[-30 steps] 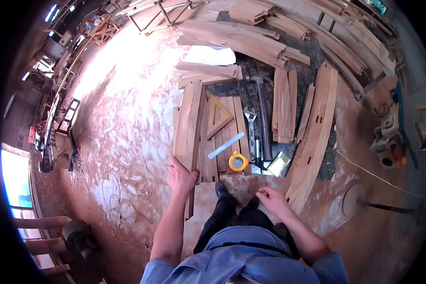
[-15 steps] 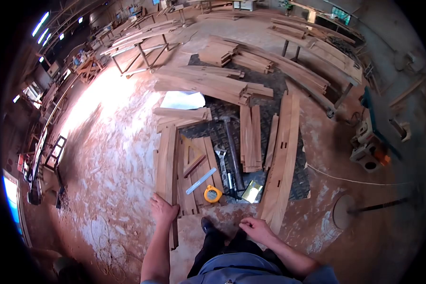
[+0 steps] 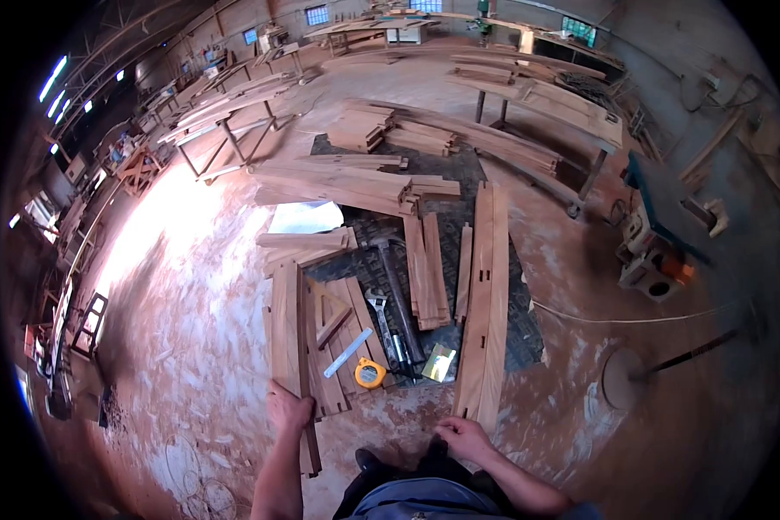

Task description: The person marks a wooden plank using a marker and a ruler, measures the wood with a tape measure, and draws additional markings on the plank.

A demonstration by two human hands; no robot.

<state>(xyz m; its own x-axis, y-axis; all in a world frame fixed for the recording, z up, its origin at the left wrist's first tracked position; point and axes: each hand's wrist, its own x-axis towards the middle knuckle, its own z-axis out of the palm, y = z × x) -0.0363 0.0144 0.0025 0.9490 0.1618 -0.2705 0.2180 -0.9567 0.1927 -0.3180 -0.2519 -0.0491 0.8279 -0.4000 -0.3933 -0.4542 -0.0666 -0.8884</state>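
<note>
My left hand (image 3: 289,406) is closed around the near part of a long wooden board (image 3: 288,334) in the left stack, thumb on its right side. My right hand (image 3: 465,438) has its fingers curled together beside the near end of the right-hand mortised boards (image 3: 484,303); whether anything is in them is hidden. Between the stacks lie a yellow tape measure (image 3: 370,373), a metal ruler (image 3: 347,353), a wooden set square (image 3: 329,314), an adjustable wrench (image 3: 378,305), a hammer (image 3: 399,295) and a shiny yellowish rectangular piece (image 3: 439,363).
More cut boards (image 3: 338,184) and a white sheet (image 3: 306,217) lie beyond on the dark mat (image 3: 522,325). A green-topped machine (image 3: 654,234) stands at right, near a round base with a rod (image 3: 620,379). Wood-laden benches (image 3: 234,108) stand farther back.
The view has tilted upward, showing more of the far wall, and the boards and tools sit farther left and lower in it. My left hand stays on its board; my right hand remains curled.
</note>
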